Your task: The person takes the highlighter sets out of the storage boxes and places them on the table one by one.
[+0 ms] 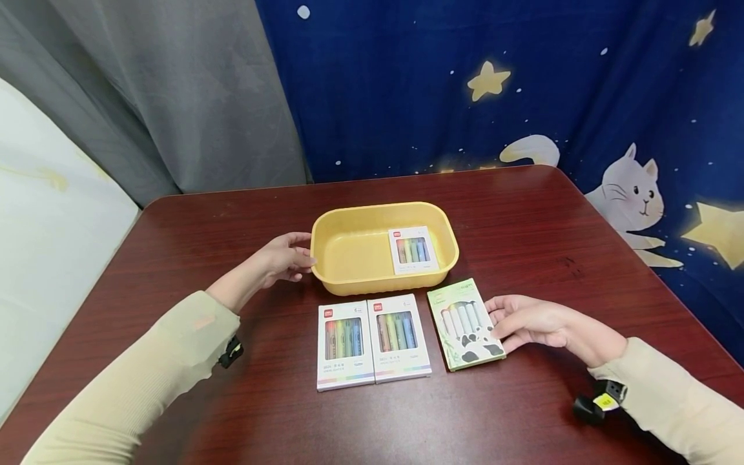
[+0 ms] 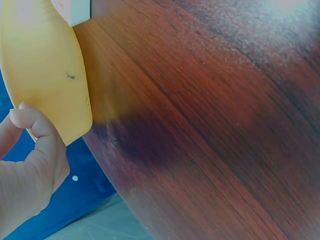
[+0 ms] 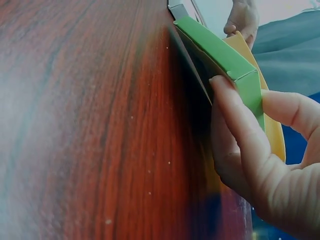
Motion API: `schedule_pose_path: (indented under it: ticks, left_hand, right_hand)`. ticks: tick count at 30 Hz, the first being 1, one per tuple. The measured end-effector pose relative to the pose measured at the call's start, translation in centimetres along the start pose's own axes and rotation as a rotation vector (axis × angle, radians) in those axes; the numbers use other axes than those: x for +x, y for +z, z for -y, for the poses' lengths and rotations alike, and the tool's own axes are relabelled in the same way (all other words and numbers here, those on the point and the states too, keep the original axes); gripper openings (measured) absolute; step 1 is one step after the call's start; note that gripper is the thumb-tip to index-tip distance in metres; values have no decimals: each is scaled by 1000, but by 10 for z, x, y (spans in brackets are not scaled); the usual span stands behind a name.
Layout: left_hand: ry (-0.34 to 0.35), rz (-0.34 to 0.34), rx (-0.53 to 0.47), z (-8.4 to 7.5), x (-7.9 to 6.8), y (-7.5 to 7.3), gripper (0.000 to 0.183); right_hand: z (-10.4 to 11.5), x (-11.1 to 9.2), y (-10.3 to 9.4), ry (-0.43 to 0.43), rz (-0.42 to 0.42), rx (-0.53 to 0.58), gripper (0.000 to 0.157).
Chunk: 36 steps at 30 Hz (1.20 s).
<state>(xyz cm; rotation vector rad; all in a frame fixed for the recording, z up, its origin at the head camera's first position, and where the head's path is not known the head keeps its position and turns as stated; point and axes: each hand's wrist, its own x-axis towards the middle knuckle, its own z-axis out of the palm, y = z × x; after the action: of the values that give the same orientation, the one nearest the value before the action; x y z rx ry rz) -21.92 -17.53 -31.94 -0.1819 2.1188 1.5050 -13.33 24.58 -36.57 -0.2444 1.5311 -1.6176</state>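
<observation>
My left hand point(image 1: 287, 259) pinches the left end of a yellow plastic basin point(image 1: 357, 284) at its rim, as the left wrist view point(image 2: 37, 135) also shows. Inside the basin, at its right end, leans a white box of coloured markers point(image 1: 414, 250). With thumb and fingers, my right hand point(image 1: 531, 321) grips the right edge of a green marker box point(image 1: 465, 323) with a cow-spot print. In the right wrist view, that green box point(image 3: 220, 50) is tilted, with fingers under it and a gap above the table.
Two white marker boxes, a left one point(image 1: 345, 349) and a right one point(image 1: 400, 339), lie side by side in front of the basin. All stand on a dark red wooden table point(image 1: 250, 400). Grey and blue star-patterned curtains point(image 1: 395, 84) hang behind its far edge.
</observation>
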Motion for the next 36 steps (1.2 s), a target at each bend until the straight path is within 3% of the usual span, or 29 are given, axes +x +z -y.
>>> schedule_pose_path:
  ticks: [13,36]
  left_hand:
    - [-2,2,4,-1,-2,1,65]
    - [-9,-9,16,-1,-1,1,65]
  right_hand:
    - [-2,4,9,15,-74,-38,44]
    - [3,10,23,76,-198,-207,54]
